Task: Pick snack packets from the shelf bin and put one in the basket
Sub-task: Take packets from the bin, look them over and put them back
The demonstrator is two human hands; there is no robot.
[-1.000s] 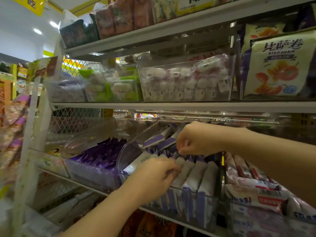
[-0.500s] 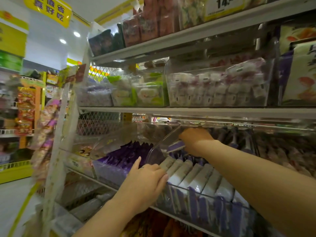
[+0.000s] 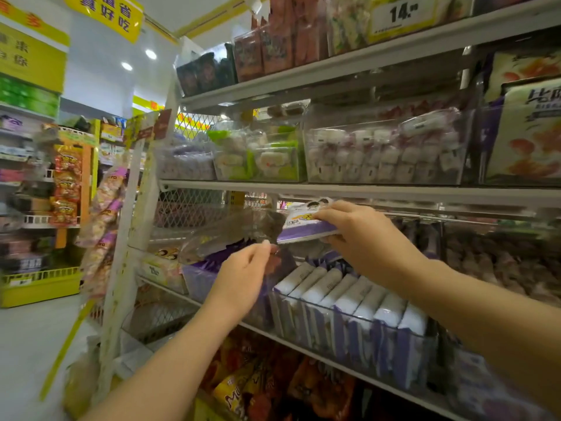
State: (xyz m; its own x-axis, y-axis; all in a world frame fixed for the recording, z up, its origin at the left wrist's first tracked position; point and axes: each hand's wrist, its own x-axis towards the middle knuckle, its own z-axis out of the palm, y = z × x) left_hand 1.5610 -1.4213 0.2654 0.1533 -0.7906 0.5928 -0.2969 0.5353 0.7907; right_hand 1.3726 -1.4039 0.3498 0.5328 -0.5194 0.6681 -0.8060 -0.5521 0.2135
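Head view, left to right: yellow aisle signs bear blurred characters, the left hand pinches the clear plastic bin lid up, the right hand grips a white-and-purple snack packet above the clear bin of upright packets, a shelf tag reads "14".

Two bare forearms reached up from the frame's lower edge; the left hand pinched, the right hand gripped at centre.

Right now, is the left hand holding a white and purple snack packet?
No, the left hand pinches the clear plastic bin lid; the right hand holds the white and purple snack packet.
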